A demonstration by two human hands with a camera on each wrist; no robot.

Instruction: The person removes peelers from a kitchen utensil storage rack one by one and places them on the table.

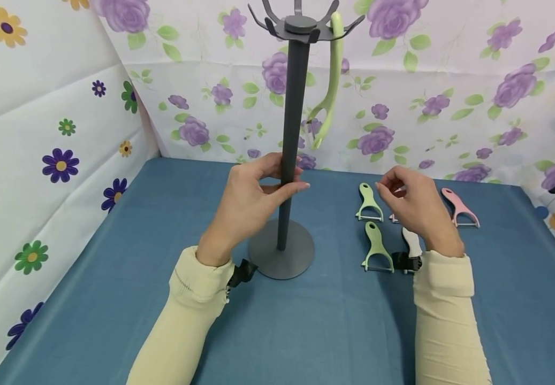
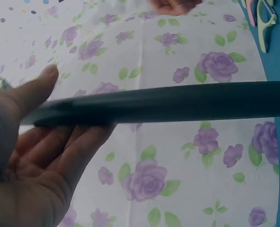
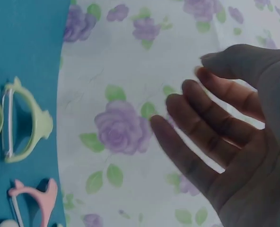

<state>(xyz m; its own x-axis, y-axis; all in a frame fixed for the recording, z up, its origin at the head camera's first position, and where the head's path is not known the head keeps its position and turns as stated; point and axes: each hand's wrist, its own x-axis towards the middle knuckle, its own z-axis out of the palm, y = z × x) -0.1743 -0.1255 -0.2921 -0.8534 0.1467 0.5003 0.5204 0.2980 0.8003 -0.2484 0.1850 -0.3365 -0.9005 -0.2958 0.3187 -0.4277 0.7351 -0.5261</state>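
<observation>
Left hand [image 1: 248, 206] grips the grey stand pole [image 1: 290, 144], thumb behind and fingers [image 1: 293, 188] curled across its front, above the round base [image 1: 282, 248] on the blue worktop [image 1: 113, 278]. A green peeler [image 1: 327, 96] hangs from the top hooks. Right hand [image 1: 414, 206], fingers loosely bent and holding nothing, hovers over the peelers lying flat: two green [image 1: 369, 203], one white [image 1: 411, 241], one pink [image 1: 459, 207].
</observation>
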